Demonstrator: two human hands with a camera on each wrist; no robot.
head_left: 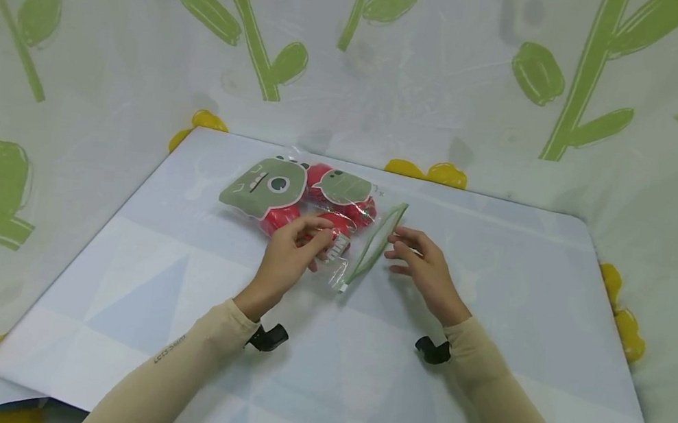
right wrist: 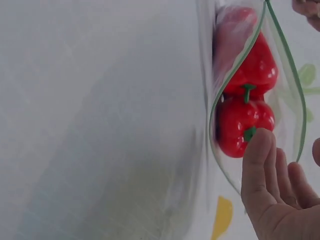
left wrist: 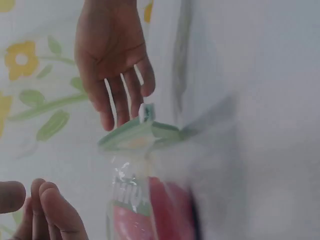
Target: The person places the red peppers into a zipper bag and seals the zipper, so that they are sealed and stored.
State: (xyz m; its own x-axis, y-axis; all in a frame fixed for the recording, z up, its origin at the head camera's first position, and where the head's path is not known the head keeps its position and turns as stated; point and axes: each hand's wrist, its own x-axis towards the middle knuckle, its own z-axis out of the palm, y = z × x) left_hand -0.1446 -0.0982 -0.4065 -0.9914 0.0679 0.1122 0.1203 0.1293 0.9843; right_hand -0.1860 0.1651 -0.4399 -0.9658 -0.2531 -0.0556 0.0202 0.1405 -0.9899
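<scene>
A clear zip bag [head_left: 264, 186] printed with green cartoon monsters lies on the table. Red bell peppers [right wrist: 245, 122] with green stems show through its gaping mouth in the right wrist view. The bag's green-edged zip strip [head_left: 381, 240] faces right, and a white slider [head_left: 343, 288] sits at its near end. Over the near side of the bag is my left hand [head_left: 291, 255], its thumb and fingers apart in the left wrist view with nothing between them. My right hand [head_left: 426, 269] is beside the zip strip, fingers loosely bent and fingertips close to the edge; contact is unclear.
The table [head_left: 530, 280] has a cloth with pale blue and white triangles. Behind it hangs a white curtain [head_left: 438, 98] with green leaves and yellow flowers. Dark wrist mounts [head_left: 266, 337] sit below both hands.
</scene>
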